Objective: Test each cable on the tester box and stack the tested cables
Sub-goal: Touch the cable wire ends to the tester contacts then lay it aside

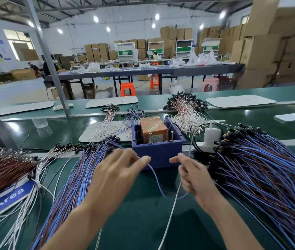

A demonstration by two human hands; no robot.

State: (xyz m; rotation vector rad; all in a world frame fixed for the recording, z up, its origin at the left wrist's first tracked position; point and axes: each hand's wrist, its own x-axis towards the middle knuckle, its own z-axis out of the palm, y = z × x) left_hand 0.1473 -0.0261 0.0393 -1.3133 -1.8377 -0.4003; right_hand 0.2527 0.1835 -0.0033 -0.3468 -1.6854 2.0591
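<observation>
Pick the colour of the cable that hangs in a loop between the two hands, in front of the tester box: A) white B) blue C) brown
B: the cable sagging from the left hand to the right hand is blue.

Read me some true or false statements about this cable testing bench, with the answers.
1. The left hand and the right hand hold one thin blue cable, which sags in a loop between them. True.
2. The dark blue plastic tester box holds a green block. False: it holds an orange block.
3. Two metal pins stand upright just inside the box's near wall. True.
4. The white smartphone lies left of the box. False: it lies to the right, on the green belt.
</observation>
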